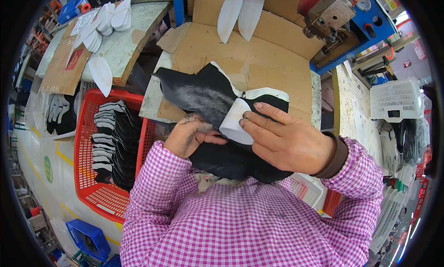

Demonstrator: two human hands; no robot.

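Observation:
A black shoe-upper-like piece (199, 89) with white edging lies over the cardboard and hangs toward my lap; a greyish smear marks its left part. My left hand (190, 134), its fingertips dark with smudges, grips the near edge of this black piece. In my right hand (291, 140) is a curved white sheet piece (237, 123), pinched under the fingers and resting against the black piece. The thumb of my right hand is hidden. Two pointed white pieces (231, 15) lie at the far side of the cardboard (277, 54).
To the left stands a red basket (104, 204) with a row of black, white-edged pieces. Beyond it, a worktable (136, 33) bears stacks of white pieces (121, 15), one overhanging its edge. A blue-framed machine (333, 17) rises at the far right, near a white crate (397, 99).

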